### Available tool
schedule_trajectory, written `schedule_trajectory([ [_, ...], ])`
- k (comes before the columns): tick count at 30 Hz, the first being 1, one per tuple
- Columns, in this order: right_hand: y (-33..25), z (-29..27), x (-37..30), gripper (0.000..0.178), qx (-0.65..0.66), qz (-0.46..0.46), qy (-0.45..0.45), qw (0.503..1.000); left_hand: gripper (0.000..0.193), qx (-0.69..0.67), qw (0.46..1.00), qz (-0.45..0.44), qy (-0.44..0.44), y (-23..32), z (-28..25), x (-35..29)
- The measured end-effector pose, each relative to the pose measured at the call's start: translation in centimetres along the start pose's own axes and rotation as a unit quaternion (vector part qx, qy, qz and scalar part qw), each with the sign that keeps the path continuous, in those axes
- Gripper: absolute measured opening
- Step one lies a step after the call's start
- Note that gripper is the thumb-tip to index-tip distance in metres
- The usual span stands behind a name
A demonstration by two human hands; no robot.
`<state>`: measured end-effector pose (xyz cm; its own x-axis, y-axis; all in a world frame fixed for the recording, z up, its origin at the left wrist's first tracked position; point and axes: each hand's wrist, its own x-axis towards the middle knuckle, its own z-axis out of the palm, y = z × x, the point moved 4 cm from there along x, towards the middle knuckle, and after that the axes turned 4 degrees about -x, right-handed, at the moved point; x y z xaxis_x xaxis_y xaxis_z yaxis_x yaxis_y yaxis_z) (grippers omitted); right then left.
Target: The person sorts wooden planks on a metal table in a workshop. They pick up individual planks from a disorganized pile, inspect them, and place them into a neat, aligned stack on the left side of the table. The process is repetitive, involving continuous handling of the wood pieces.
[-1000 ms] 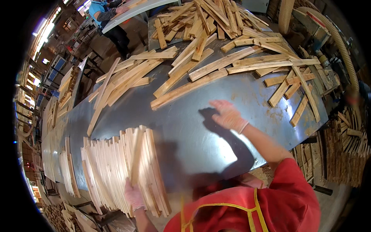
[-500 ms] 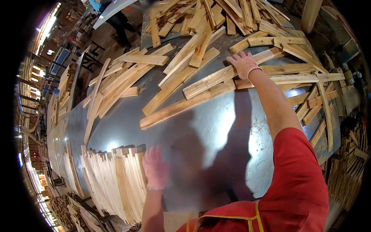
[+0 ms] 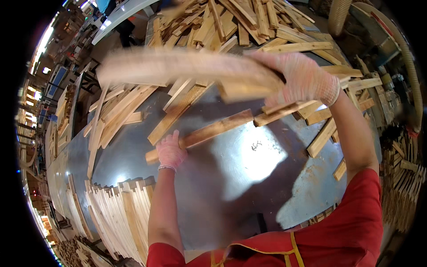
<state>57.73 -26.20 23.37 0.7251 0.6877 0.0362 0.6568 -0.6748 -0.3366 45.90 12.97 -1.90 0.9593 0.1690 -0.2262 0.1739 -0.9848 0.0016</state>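
My right hand (image 3: 307, 78), in a pale pink knit glove, is closed round the right end of a wooden plank (image 3: 173, 66). That plank is raised above the table and smeared by motion. Just below it shows a second piece of wood (image 3: 247, 90); whether the same hand holds it, I cannot tell. My left hand (image 3: 171, 150), gloved alike, is closed over another wooden plank (image 3: 218, 129) near its left end. This plank lies slantwise on the grey tabletop (image 3: 200, 191).
A row of pale strips (image 3: 118, 213) lies side by side at the left front. A heap of loose planks (image 3: 235, 22) covers the far end, and more boards (image 3: 126, 111) lie at the left. A ribbed hose (image 3: 341, 18) hangs at far right, and another person (image 3: 122, 26) stands far left.
My right hand has lifted a plank off the table, swinging it up and leftward. My left hand has moved forward from beside the pale strips onto the other plank.
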Motion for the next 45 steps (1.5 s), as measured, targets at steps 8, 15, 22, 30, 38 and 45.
schedule_trajectory([
  [8,-2.3,5.9,-4.4,0.07,0.471,0.204,0.162,0.842,0.055,-0.584,0.786,-0.056,-0.195,1.3,3.6,-17.6],
  [15,-20.5,37.2,-18.5,0.063,0.804,0.263,-0.054,0.531,0.044,-0.775,0.598,-0.123,-0.165,-0.3,9.3,-35.7],
  [22,-39.3,48.4,-13.7,0.078,0.387,0.082,-0.294,0.87,0.045,-0.382,0.92,-0.06,0.062,-10.1,7.5,-39.4],
  [30,-42.1,48.4,-10.8,0.044,0.464,-0.094,-0.265,0.84,0.072,-0.152,0.952,0.012,0.265,-7.2,1.8,-38.4],
  [38,9.0,20.1,-24.6,0.071,0.183,0.367,0.166,0.897,0.078,-0.165,0.964,0.158,0.137,9.8,-0.5,-27.9],
  [45,32.6,11.4,-43.6,0.083,-0.191,0.593,0.143,0.769,0.089,-0.101,0.958,0.25,0.101,29.1,-4.0,-8.7],
])
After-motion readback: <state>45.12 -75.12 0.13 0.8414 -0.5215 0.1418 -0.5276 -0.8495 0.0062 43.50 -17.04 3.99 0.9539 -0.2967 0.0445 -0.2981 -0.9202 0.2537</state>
